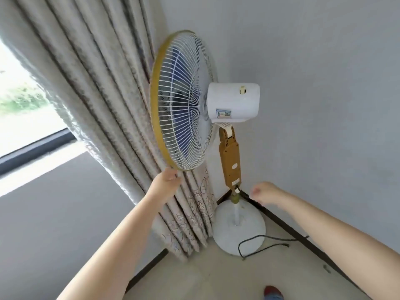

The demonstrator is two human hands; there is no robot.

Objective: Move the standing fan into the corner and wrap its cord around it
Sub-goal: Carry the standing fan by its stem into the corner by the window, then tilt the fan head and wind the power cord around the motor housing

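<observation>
stood in the corner at centre frame: tall white standing fan with a yellow-rimmed wire cage and blue blades [184, 100], round white plastic base [239, 227] set on the pale floor where the dark skirting boards met, pleated beige curtain [97, 94] just beside and behind the cage at left.

judged top-heavy but light overall: hollow plastic motor housing [233, 102], thin white metal pole [237, 215], broad flat base probably weighted. likely to tip if pushed high up, so best steadied at the cage rim or the mustard-yellow plastic neck panel [230, 161], which looked rigid and ribbed, easy to grasp. wire cage springy, thin ribs, liable to bend under a hard squeeze; yellow rim band smoother and firmer.

left hand [168, 177] at lower centre, fingers curled against the bottom of the yellow rim, touching it; whether clamped around it or only pressing, not clear. right hand [263, 193] at right of centre, loosely closed beside the base of the neck panel, near where the thin black power cord [259, 240] left the fan; seemed to pinch the cord there, though blur hid the contact, so not certain.

cord soft, limp, slightly springy, lying in a loose loop across the base and floor at lower right, none of it wound yet. judged slippery enough on the smooth pole to slide down; neck joint above the greenish collar [234, 199] a better seat for the turns.
</observation>
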